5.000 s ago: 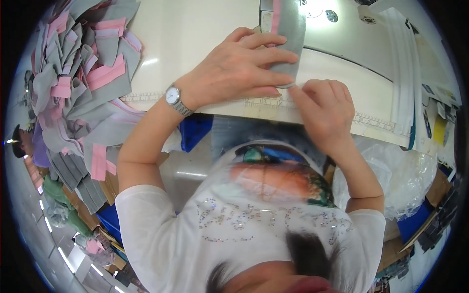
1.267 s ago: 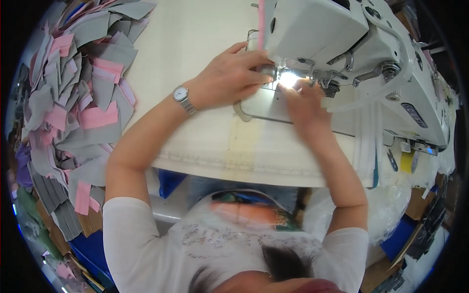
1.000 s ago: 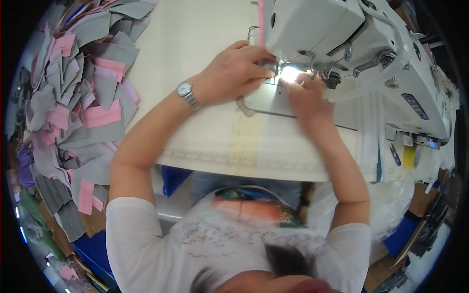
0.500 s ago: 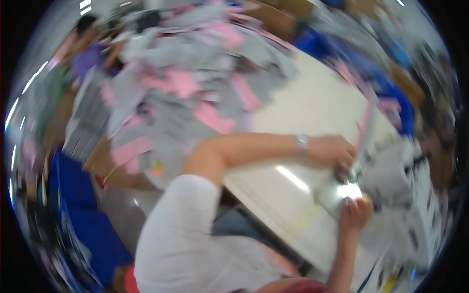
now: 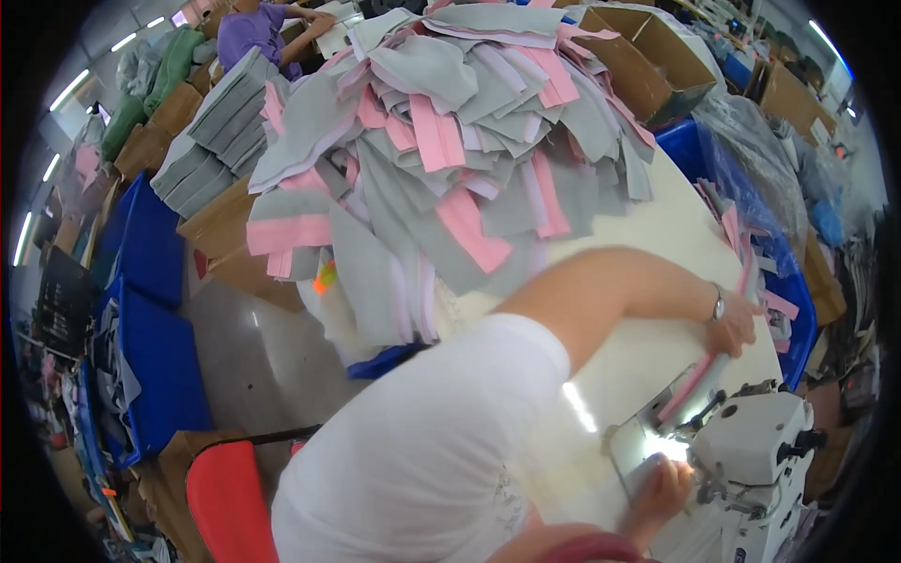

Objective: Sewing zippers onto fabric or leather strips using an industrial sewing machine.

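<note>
1 heap of grey-and-pink cloth pieces (image 5: 422,150), overlapping, can't count pieces. Below-right of heap: 1 sewing machine (image 5: 746,436), 1 cloth strip (image 5: 690,383), 2 bare hands, i.e. 1 left hand (image 5: 734,328) plus 1 right hand (image 5: 664,483), 1 wristwatch (image 5: 719,305). Left of heap: at least 2 blue bins (image 5: 169,375). Right of heap: 1 more blue bin (image 5: 803,342). Below-left of heap: 1 red chair (image 5: 225,497). Upper-left of heap: 1 co-worker in purple (image 5: 251,38).

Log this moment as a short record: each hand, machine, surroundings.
Left hand: closed on a gray-and-pink strip
Right hand: beside the sewing machine's lit area, grip unclear
Sewing machine: on the pale table
Fabric pile: gray, pink and lilac pieces
Beyond table's edge: blue bin
Background: person in purple
</note>
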`<state>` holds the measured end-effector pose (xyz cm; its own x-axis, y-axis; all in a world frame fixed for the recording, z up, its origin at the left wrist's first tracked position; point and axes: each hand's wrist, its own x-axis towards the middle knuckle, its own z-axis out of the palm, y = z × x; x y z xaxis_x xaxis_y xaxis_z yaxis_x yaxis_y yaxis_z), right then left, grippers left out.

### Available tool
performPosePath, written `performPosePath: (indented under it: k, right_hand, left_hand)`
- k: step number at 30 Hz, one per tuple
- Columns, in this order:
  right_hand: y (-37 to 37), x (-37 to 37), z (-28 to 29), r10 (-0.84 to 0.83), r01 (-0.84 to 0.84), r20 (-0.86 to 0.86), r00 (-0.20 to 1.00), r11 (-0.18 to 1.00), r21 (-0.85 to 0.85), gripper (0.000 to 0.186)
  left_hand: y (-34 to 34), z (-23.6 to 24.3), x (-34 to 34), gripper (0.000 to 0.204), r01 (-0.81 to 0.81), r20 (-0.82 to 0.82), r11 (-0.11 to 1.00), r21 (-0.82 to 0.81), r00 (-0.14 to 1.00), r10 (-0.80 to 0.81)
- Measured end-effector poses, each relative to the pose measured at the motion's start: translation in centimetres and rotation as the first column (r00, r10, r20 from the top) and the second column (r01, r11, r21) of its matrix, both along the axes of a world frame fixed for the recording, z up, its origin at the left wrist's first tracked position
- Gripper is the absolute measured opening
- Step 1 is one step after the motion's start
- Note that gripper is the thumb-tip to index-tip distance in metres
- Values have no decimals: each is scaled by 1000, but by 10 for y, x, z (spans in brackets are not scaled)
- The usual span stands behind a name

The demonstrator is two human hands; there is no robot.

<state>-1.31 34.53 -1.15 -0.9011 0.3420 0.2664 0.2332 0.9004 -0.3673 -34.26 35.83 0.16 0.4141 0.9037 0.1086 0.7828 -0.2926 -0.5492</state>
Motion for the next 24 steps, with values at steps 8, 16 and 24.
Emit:
performPosePath:
  k: [8, 16, 24]
  right_hand:
    - [31, 7, -31, 45, -45, 5, 999, 995, 84, 17]
    - [12, -7, -4, -86, 87, -22, 996, 992, 95, 21]
    - [-1, 2, 7, -19, 47, -178, 984, 987, 152, 11]
  left_hand:
    - [-225, 66, 30, 42, -180, 217, 981, -75, 957, 192]
    - [-192, 54, 104, 40, -133, 657, 974, -184, 720, 222]
    - [-160, -3, 150, 17, -77, 852, 996, 41, 523, 5]
